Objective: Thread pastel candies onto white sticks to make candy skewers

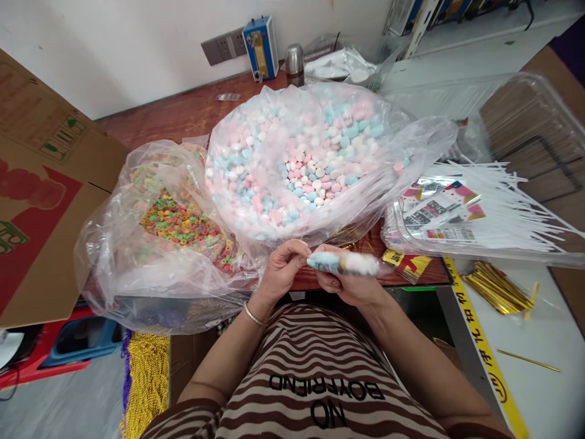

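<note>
Pale blue and white candy packet [326,261], slim, motion-blurred, held over the near edge of the red-brown wood tabletop [176,110], in front of the big candy bag. Head view: right hand [345,286] has its grip around the packet; dark marks on the wrapper, too blurred to read. Left hand [284,268], thin bracelet [252,314] on wrist, fingers curled together at the packet's left end; cannot tell whether that grip pinches the wrapper.

Behind the hands: large clear plastic bag of pink, blue and white candies [315,177]. Left of it, touching, clear bag of multicoloured ring candies [180,222]. To the right, clear plastic tray [457,249] with white sticks [507,204] and printed cards [439,210], lettering too small to read. Small gold-and-red packet [406,264] near the right hand, dark letters, unclear. Bundle of gold twist ties [493,289] farther right, one loose gold tie [528,360] below.

Writing: striped shirt [320,347] says "NO BOYFRIEND", upside down here. Yellow tape [478,341] carries black characters plus a circled logo, not legible. Cardboard box [48,183], left: glass and umbrella symbols, red panel, green lettering cut off. Back: blue box-shaped device [260,50], metal-capped bottle [295,61].
</note>
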Tool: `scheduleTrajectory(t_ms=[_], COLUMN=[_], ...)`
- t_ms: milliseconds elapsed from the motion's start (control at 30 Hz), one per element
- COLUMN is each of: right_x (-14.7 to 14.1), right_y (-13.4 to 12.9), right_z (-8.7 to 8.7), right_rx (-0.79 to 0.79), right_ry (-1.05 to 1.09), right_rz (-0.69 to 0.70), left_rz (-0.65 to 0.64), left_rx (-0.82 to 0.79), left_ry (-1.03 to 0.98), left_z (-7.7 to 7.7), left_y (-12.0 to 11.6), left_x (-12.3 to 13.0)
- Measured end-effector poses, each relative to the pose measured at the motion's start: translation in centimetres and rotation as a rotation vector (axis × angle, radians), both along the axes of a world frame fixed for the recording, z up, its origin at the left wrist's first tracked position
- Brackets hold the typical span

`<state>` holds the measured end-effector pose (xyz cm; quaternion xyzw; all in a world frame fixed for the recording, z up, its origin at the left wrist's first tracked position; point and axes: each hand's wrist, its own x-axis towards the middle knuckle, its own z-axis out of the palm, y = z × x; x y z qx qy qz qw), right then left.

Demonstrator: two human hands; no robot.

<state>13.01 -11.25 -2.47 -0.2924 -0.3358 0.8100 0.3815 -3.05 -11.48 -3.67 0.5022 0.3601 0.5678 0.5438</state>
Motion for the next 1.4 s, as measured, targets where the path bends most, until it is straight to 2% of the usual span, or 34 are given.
scheduleTrajectory(t_ms=[67, 167, 233, 300, 400, 433, 467, 533, 567, 600, 633, 700, 767, 800, 900, 967, 1033, 1100, 1167, 1200, 1267, 1333, 1367, 1400], right_x=[0.2, 0.1, -0.1, -0.3, -0.2, -0.1, 0.2, 0.6, 0.8, 0.9, 1.0, 0.9, 0.7, 0.6, 0.5, 0.7, 0.8, 1.0, 1.3, 1.4, 1.6, 1.6, 1.5, 1.3], right_y=[-0.5, -1.3, -1.8, -1.9, -1.4, -1.1, -0.8, -0.5, -0.4, -0.5, -0.7, -1.1, -1.3, -1.4, -1.1, -0.9, -0.9, -1.0, -1.1, -1.1, -1.2, -1.4, -1.7, -1.9], right_z=[0.3, 0.8, 0.8, 0.6, 0.5, 0.7, 1.0, 2.1, 2.7, 3.3, 3.7, 4.0, 3.6, 3.2, 2.3, 2.0, 1.9, 2.1, 2.6, 2.9, 3.7, 4.3, 4.5, 4.6], right_rx=[-0.079, -0.131, -0.172, -0.149, 0.078, 0.183, 0.293, 0.519, 0.634, 0.749, 0.863, 1.048, 1.125, 1.112, 0.962, 0.885, 0.836, 0.786, 0.755, 0.758, 0.819, 0.953, 1.034, 1.110], right_ry=[0.085, 0.073, 0.060, 0.036, -0.108, -0.183, -0.263, -0.410, -0.469, -0.514, -0.546, -0.597, -0.638, -0.656, -0.694, -0.703, -0.683, -0.653, -0.636, -0.635, -0.643, -0.666, -0.677, -0.680], right_rz=[0.060, 0.110, 0.164, 0.129, -0.131, -0.230, -0.319, -0.439, -0.460, -0.451, -0.421, -0.332, -0.282, -0.282, -0.357, -0.418, -0.448, -0.467, -0.502, -0.522, -0.536, -0.513, -0.487, -0.455], left_rz=[-0.111, -0.271, -0.321, -0.212, 0.171, 0.249, 0.223, -0.079, -0.224, -0.314, -0.347, -0.287, -0.242, -0.249, -0.251, -0.186, -0.117, -0.051, 0.001, -0.026, -0.227, -0.420, -0.437, -0.386], left_rx=[0.115, 0.220, 0.342, 0.445, 0.453, 0.404, 0.310, 0.030, -0.125, -0.267, -0.378, -0.468, -0.400, -0.322, -0.005, 0.192, 0.323, 0.394, 0.403, 0.381, 0.298, 0.175, 0.114, 0.064], left_ry=[0.102, 0.346, 0.526, 0.689, 0.808, 0.788, 0.749, 0.636, 0.544, 0.419, 0.274, 0.000, -0.093, -0.038, 0.399, 0.674, 0.800, 0.798, 0.751, 0.735, 0.739, 0.734, 0.708, 0.662], left_z=[1.1, 3.7, 5.4, 6.7, 7.9, 8.0, 8.0, 7.7, 7.4, 7.2, 7.0, 7.0, 7.4, 7.7, 8.3, 8.2, 8.0, 8.0, 8.3, 8.6, 8.9, 8.6, 8.2, 7.7], left_y=[0.5, 1.2, 1.4, 1.0, -0.8, -1.5, -2.2, -3.1, -3.2, -3.1, -2.8, -1.9, -1.2, -1.0, -1.1, -1.3, -1.5, -1.6, -1.8, -1.9, -2.0, -1.9, -1.7, -1.4], left_x=[-1.3, -2.8, -3.4, -3.6, -3.1, -2.7, -2.3, -1.5, -1.2, -0.9, -0.7, -0.8, -1.3, -1.6, -2.1, -2.1, -1.9, -1.9, -1.8, -1.8, -1.6, -1.2, -1.0, -0.8])
